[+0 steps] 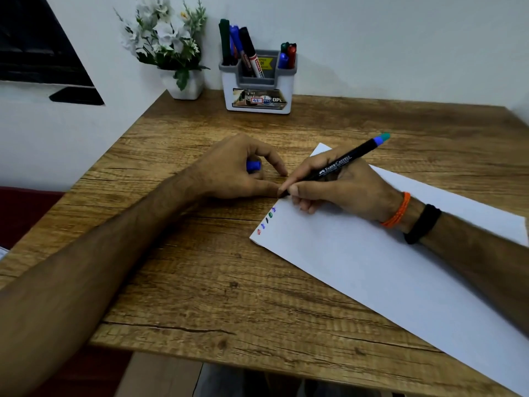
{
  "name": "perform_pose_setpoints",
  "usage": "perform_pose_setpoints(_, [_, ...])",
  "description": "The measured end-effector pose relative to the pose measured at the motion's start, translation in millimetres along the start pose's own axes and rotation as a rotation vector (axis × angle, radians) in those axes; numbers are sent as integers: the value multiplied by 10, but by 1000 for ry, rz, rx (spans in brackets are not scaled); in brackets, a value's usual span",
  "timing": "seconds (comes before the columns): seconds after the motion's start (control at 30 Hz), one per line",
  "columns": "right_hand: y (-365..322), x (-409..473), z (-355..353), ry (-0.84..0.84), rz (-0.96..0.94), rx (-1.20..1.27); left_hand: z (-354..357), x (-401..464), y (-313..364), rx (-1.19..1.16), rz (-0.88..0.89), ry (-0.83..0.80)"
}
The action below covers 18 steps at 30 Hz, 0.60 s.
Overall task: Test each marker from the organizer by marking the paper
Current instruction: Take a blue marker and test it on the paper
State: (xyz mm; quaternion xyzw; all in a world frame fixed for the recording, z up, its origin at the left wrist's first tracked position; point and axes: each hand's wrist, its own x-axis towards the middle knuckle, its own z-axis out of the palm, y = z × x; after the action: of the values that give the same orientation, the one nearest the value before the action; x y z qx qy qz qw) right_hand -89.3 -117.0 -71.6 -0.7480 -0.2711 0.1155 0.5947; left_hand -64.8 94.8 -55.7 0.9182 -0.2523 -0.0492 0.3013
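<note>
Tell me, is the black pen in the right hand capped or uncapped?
Uncapped, it seems. The right hand holds the black pen tip-down at the paper's edge, while the left hand holds a blue cap.

Right hand (pixel 340 186) holds marker (pixel 347 160), tip seemingly touching paper (pixel 372 259).

My left hand (pixel 232 170) rests knuckles-up, fingers curled round a blue cap (pixel 253 165), thumb and forefinger tips down. My right hand (pixel 340 186) pinches a black marker (pixel 337 164) in a writing grip, both forearms stretched forward.
</note>
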Motion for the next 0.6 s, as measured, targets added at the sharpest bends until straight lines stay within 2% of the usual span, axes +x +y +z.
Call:
perform_pose_setpoints(0.23, [-32, 40, -19, 193, 28, 327, -8, -15, 33, -39, -46, 14])
perform_pose_setpoints(0.4, [-53, 24, 7, 340, -13, 280, 5, -43, -30, -177, -67, 129])
perform_pose_setpoints(0.5, [-42, 28, -3, 358, -2, 304, 6, -57, -30, -339, -143, 118])
perform_pose_setpoints(0.6, [-56, 30, -48, 326, 51, 458, 18, -65, 4, -419, -81, 110])
